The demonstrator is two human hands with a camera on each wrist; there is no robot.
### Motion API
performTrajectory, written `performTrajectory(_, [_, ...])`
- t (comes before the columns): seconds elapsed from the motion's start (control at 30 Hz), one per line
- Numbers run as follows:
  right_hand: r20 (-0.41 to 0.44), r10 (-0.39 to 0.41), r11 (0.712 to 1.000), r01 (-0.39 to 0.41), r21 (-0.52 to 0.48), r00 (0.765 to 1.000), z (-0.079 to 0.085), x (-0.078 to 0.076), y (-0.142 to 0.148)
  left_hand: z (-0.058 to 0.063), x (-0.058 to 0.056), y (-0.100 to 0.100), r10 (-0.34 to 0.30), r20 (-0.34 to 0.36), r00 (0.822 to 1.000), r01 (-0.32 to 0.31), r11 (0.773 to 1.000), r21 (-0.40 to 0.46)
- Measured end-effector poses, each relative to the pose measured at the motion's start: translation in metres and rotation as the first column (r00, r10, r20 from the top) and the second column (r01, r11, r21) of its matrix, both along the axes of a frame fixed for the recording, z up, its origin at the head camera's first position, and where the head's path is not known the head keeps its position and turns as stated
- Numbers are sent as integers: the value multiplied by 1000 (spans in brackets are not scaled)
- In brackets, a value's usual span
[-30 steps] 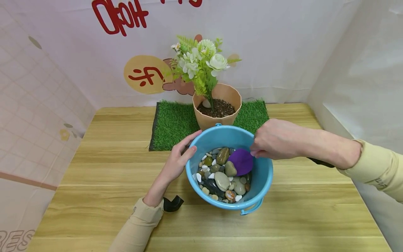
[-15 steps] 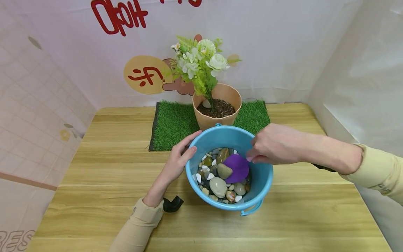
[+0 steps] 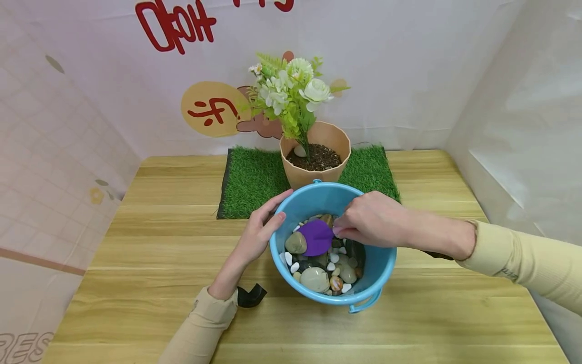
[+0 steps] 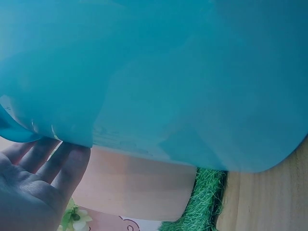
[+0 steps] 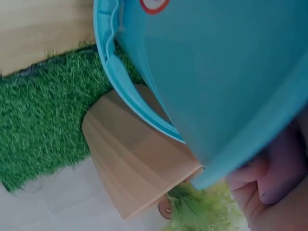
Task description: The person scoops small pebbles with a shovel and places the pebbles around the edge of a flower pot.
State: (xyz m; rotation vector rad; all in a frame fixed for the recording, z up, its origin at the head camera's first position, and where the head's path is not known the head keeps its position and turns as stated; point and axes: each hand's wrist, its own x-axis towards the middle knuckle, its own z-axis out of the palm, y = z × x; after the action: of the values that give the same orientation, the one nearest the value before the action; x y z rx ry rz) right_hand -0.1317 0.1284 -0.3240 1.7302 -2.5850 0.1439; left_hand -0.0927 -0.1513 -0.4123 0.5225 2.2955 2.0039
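A light-blue bucket (image 3: 386,265), holding several stones, stands at the middle of the table. My left hand (image 3: 254,236) holds its left rim, thumb over the edge and fingers along the outer wall; the left wrist view shows these fingers (image 4: 65,166) against the wall. Over the bucket's right side reaches my right hand (image 3: 373,218), gripping a small purple shovel (image 3: 318,237) whose handle is hidden in the fist. The blade lies low over the stones, and a tan-grey stone (image 3: 296,243) sits at its tip. Below it lies a smooth pale stone (image 3: 314,279).
Behind the bucket, a peach flowerpot (image 3: 302,177) with soil and white flowers (image 3: 291,83) stands on a green turf mat (image 3: 250,182). The bucket's handle (image 3: 366,302) hangs at its front right. Fabric walls enclose the wooden table (image 3: 168,253).
My right hand has moved left and slightly down into the bucket. The purple shovel's blade has slid left with the tan-grey stone, toward the bucket's left wall. My left hand stays on the rim.
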Motion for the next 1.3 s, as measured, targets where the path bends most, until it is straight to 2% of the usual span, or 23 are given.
performTrajectory(0.33, [20,-49,998,49,-31,999,-2,2,4,0,1,0,5,-3,1000,-5,1000,-5])
performTrajectory(0.63, [108,-136,986,145,-81,985,6,7,15,0,1,0,4,-14,1000,-4,1000,-1])
performTrajectory(0.8, [133,-151,976,169,-137,980,10,10,23,-1,0,0,6,-24,1000,-6,1000,-10])
performTrajectory(1.03, [178,-172,957,207,-203,969,26,13,38,-1,0,1,12,-18,1000,-12,1000,-19])
performTrajectory(1.3, [121,-269,932,290,-217,955,47,7,57,-1,0,1,12,-11,1000,-12,1000,-17])
